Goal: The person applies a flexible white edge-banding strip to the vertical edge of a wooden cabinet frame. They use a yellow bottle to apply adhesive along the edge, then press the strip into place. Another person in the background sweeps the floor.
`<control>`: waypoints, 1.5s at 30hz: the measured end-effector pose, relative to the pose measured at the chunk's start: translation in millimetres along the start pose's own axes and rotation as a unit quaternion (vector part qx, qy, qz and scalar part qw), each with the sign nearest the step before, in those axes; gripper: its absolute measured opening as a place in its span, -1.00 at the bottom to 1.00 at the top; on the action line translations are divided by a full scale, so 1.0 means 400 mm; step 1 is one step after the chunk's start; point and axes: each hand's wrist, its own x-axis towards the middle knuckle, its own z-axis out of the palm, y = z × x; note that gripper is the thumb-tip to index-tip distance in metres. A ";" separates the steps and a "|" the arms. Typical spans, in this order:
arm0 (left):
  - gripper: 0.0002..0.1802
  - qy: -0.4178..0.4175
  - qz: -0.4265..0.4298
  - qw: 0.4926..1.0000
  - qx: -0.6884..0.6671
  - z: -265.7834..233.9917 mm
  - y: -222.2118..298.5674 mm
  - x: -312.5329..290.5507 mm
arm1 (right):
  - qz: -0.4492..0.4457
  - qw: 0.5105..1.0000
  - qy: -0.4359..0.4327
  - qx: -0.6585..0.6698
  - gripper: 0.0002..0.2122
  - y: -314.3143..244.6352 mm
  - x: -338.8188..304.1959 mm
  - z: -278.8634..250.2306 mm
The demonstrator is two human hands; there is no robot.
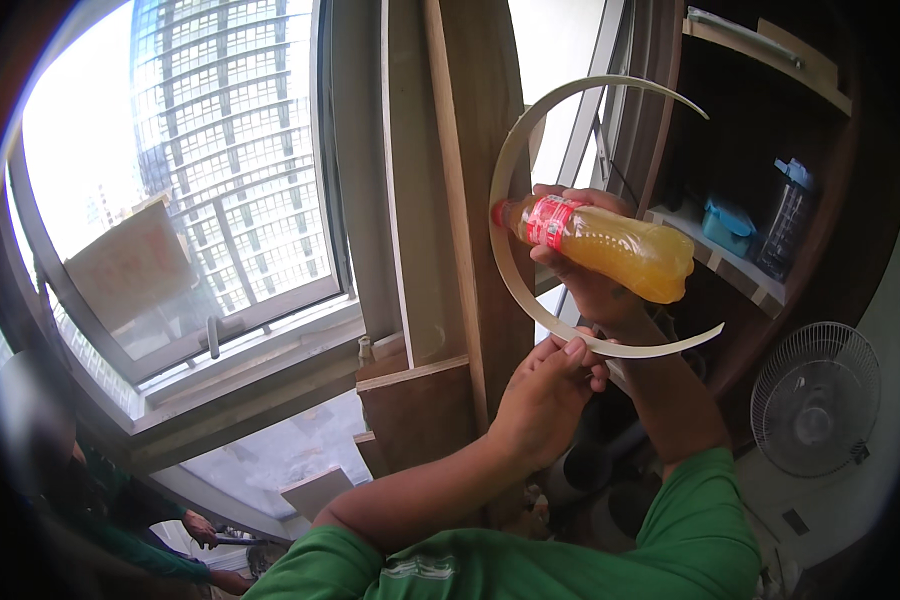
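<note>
Fingers of the right hand (580, 270) are wrapping around the neck end of a plastic bottle (600, 245), gripping it where the red label sits, so the bottle is lying almost level with its red cap pointing left and its base pointing right. Orange liquid is filling most of the bottle. Just below, the left hand (550, 385) is curling closed, its fingertips (575, 350) pinching the lower run of a thin pale strip (500, 190) bent into a wide open hoop. That strip is arcing up from the pinch, passing just left of the bottle cap, sweeping over the top and ending free at the upper right, while its other end is trailing out to the right beneath the bottle. Both forearms are rising from green sleeves (700, 530) near the lower edge. Behind the hands an upright wooden board (475, 200) is standing beside a window (200, 180). To the far right, a shelf (720, 255) is holding a blue box and a dark container, and a white fan (815, 395) is standing lower down. Another person's hand (200, 528) is showing at the lower left.
</note>
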 end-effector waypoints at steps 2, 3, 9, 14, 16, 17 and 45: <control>-0.70 0.000 -0.004 1.000 -0.031 0.002 -0.003 -0.004 | 0.000 1.000 -0.003 -0.029 -0.43 -0.003 0.033 -0.003; -0.72 0.000 -0.006 0.999 -0.045 0.002 -0.002 -0.007 | -0.023 0.999 0.010 -0.039 -0.47 0.003 0.049 0.004; -0.64 0.010 -0.017 1.000 0.006 0.009 -0.004 -0.016 | -0.040 0.996 0.021 -0.081 -0.50 -0.002 0.121 -0.005; -0.70 -0.009 -0.005 0.999 -0.032 0.010 -0.006 -0.019 | -0.054 0.992 0.022 -0.107 -0.51 0.007 0.165 -0.003; -0.68 -0.010 -0.007 1.000 -0.025 0.006 -0.006 -0.020 | -0.062 0.989 0.040 -0.130 -0.51 0.004 0.181 0.003; -0.66 -0.006 -0.010 1.000 -0.014 0.004 -0.005 -0.021 | -0.065 0.989 0.046 -0.128 -0.51 0.005 0.188 0.006; -0.65 -0.015 0.000 1.000 -0.014 -0.014 -0.012 -0.036 | -0.088 0.975 0.145 -0.143 -0.49 0.047 0.557 -0.009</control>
